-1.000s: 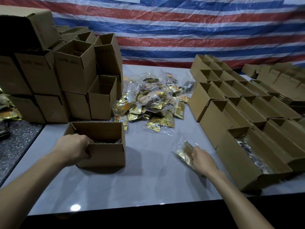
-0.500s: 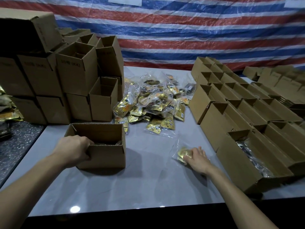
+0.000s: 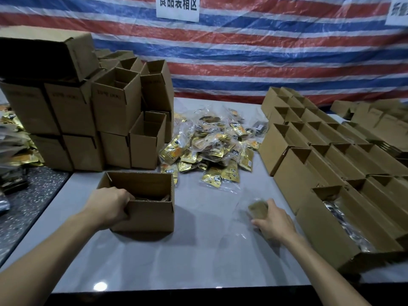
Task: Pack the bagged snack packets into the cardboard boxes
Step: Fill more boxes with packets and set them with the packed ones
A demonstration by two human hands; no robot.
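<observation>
the left hand (image 3: pixel 108 206) grasps the near-left corner of one open cardboard box (image 3: pixel 145 215), fingers hooked over the wall and into the opening. this box stands upright, mouth up, near the left edge of the worktop (image 3: pixel 198 257), its long side parallel to the near edge. something low and brown lies at its bottom; whether it is a flap or a packet cannot be told.

the right hand (image 3: pixel 273 221) curls over one bagged packet (image 3: pixel 257 209), thumb on the near side and fingers on the far side, grasping it. the packet lies on the worktop toward the right edge, well apart from the held box. it is blurred, a gold patch inside clear film, so its long axis cannot be read.

just right of that hand, the nearest box of the right-hand rows (image 3: pixel 331 246) lies with its long axis running from far-left to near-right and holds silvery packets. the rows of open boxes (image 3: pixel 293 138) behind it reach to the far edge; their contents are mostly hidden.

a heap of bagged packets (image 3: pixel 212 149), too many to count, sits mid-worktop toward the far edge. left of it, a stack of boxes (image 3: pixel 92 115) rises several tiers. behind hangs a striped tarp (image 3: pixel 265 51) with two white signs (image 3: pixel 177 6).
</observation>
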